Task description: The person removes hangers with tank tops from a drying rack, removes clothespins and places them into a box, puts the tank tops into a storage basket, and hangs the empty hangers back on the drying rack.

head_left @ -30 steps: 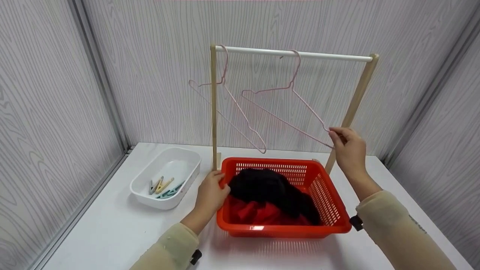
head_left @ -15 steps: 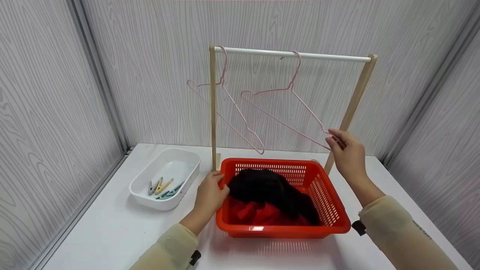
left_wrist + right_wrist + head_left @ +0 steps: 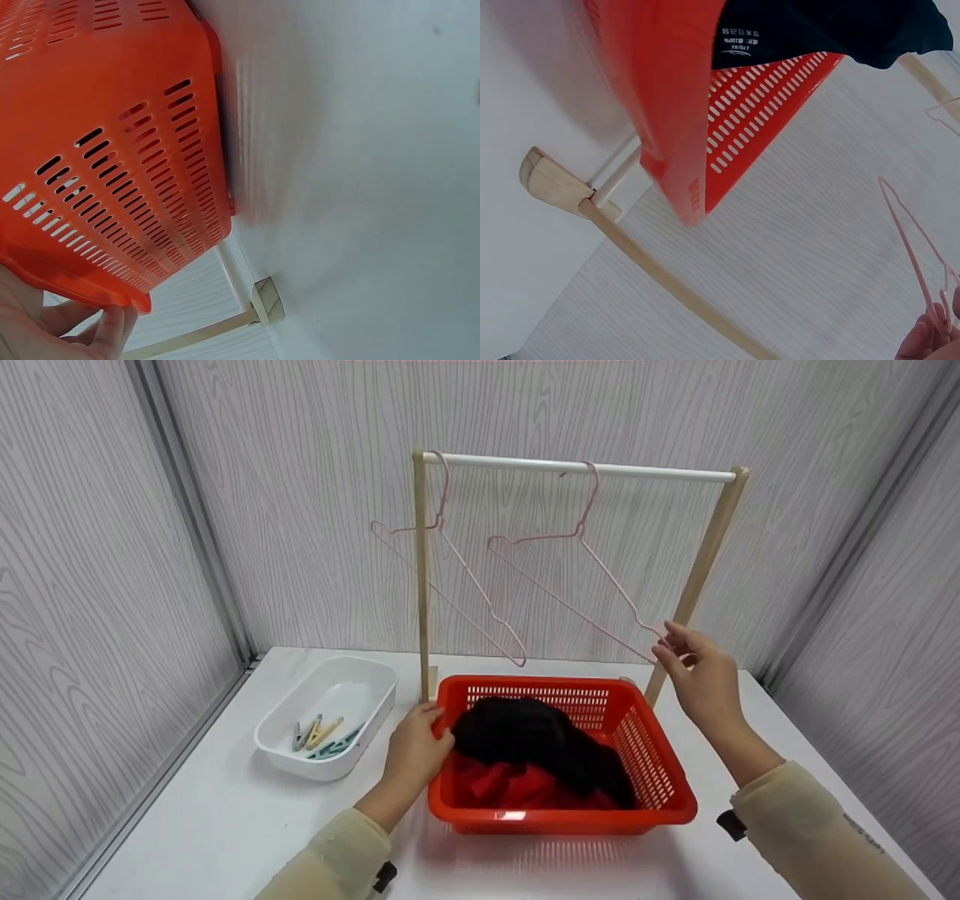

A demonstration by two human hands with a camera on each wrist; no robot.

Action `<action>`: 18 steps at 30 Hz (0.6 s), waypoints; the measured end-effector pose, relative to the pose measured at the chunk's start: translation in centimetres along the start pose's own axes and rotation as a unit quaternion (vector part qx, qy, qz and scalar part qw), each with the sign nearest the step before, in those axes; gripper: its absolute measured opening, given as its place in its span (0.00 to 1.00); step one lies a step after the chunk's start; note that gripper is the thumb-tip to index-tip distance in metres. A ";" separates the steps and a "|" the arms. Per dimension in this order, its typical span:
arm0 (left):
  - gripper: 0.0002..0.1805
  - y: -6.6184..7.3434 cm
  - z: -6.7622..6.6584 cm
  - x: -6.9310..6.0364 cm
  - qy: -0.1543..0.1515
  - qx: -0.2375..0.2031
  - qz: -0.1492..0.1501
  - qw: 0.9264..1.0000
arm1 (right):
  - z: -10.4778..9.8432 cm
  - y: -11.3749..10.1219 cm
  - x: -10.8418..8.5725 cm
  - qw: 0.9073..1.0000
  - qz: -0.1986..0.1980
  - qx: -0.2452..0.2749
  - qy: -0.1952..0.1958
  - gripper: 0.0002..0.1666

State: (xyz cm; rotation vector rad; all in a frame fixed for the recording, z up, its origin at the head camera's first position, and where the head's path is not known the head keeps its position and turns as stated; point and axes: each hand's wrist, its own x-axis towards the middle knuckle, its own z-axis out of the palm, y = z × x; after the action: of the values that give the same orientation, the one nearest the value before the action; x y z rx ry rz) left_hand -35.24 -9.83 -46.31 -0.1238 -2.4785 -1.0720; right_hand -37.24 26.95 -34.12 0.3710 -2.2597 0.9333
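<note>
My left hand (image 3: 414,746) grips the left rim of a red perforated plastic basket (image 3: 562,816); the left wrist view has its fingers (image 3: 112,326) curled at the rim. Inside lie a black garment (image 3: 525,727), bearing a printed white label in the right wrist view, and a red cloth (image 3: 510,786). My right hand (image 3: 701,675) holds the right end of a pink wire hanger (image 3: 609,577) between thumb and fingers. That hanger's hook stays over the rack's white rod (image 3: 510,462). Another pink hanger (image 3: 469,574) hangs farther left, untouched.
Wooden posts, one at the left (image 3: 421,585) and one at the right (image 3: 709,551), carry the rod behind the basket. A white tub (image 3: 304,766) with several clothespins (image 3: 319,733) stands left of the basket. Wood-grain panels enclose the white table (image 3: 217,825).
My right hand has shifted slightly right and down, and the end of the hanger has turned with it. The left hand keeps its grip on the basket.
</note>
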 end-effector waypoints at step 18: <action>0.22 -0.3 -0.4 -0.4 -0.012 -0.035 -0.008 0.999 | 0.0 2.5 -3.1 0.993 0.013 -0.061 -0.101 0.20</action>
State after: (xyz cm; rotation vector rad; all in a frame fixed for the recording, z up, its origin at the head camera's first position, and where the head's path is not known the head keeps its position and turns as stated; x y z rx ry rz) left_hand -34.81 -10.30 -46.38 -0.1395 -2.4686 -1.1710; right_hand -36.10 28.73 -37.49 0.3970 -2.4968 0.7957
